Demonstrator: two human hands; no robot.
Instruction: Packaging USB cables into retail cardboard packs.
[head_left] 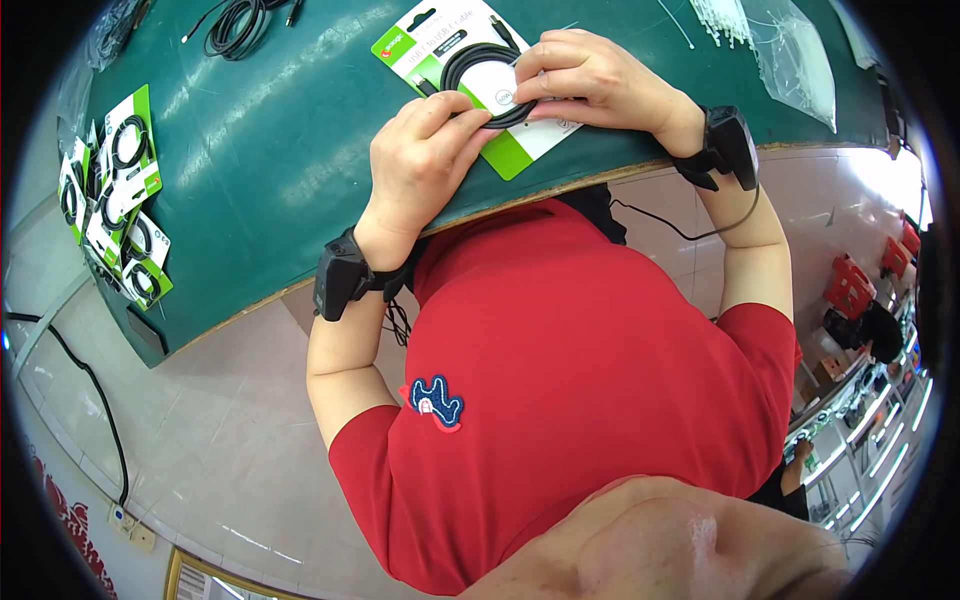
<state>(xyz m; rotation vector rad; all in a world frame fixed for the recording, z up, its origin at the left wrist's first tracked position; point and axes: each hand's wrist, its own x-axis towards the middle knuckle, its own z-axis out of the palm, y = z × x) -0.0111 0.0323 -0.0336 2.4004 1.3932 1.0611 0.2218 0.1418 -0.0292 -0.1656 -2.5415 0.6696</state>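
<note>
A black coiled cable [478, 52] lies on a white and green backing card [508, 155] near the table's front edge. My left hand [425, 150] pinches the coil at its lower left, thumb and fingers pressed together. At the coil's right side, the fingers of my right hand [597, 82] close on the cable and the card beneath. Parts of the cable and card are hidden under my fingers. One cable plug shows at the card's top, another beside my left fingers.
Several carded cables [122, 205] are piled at the table's left end. A loose black cable coil [240, 28] lies at the far left. White cable ties [722, 18] and a clear plastic bag [800, 62] rest at the far right of the green table [270, 150].
</note>
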